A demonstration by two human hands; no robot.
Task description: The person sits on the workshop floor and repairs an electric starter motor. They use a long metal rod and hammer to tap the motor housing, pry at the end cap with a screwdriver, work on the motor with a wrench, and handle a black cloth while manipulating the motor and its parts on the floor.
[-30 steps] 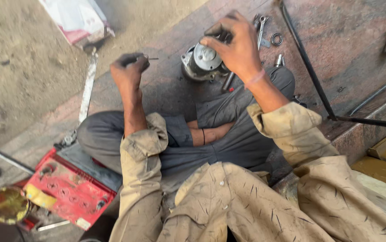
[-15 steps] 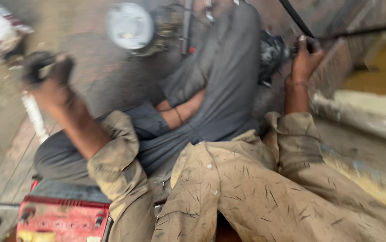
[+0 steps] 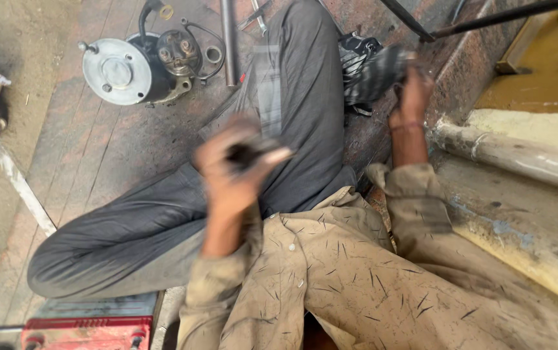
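Observation:
I sit cross-legged on a grimy floor. My left hand (image 3: pixel 230 172) is raised over my lap, blurred by motion, closed on a small dark part (image 3: pixel 246 152). Out to the right, my right hand (image 3: pixel 412 87) grips a dark striped rag (image 3: pixel 370 71) beside my knee. A round metal starter motor (image 3: pixel 136 65) with a silver end plate lies on the floor ahead of my legs, apart from both hands.
A metal rod (image 3: pixel 228 42) lies next to the motor. A red box (image 3: pixel 88 332) is at the bottom left. Black bars (image 3: pixel 486 16) cross the top right above a stone step (image 3: pixel 519 162). A white strip (image 3: pixel 16 185) lies at the left.
The view has swung. My left hand has come in from the left to above my lap, still holding the small part. My right hand stays at the right with the rag.

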